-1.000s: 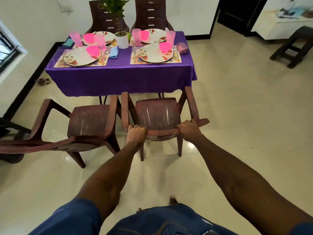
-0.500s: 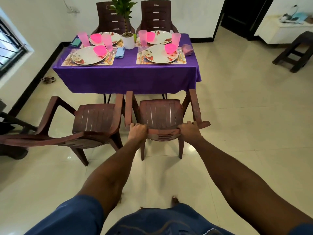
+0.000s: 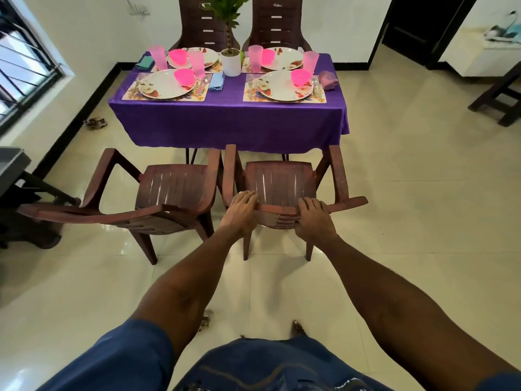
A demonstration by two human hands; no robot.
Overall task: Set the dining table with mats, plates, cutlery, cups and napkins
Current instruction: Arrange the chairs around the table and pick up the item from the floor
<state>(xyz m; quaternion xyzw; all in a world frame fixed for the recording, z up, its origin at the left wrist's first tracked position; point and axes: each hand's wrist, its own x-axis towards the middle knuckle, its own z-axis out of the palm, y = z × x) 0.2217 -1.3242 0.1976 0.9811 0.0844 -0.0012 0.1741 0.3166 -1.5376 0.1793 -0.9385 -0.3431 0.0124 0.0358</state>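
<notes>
Second chair (image 3: pixel 169 193) just beside gripped chair (image 3: pixel 282 179).

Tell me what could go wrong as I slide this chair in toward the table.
1. The chair gripped by the left hand and right hand stands very close beside the neighbouring chair; their armrests could catch.
2. The purple tablecloth hangs just ahead of the armrests; snagging it might drag the near plates and tip the pink cups.
3. The tiled floor looks glossy, so the legs may skid suddenly.
</notes>
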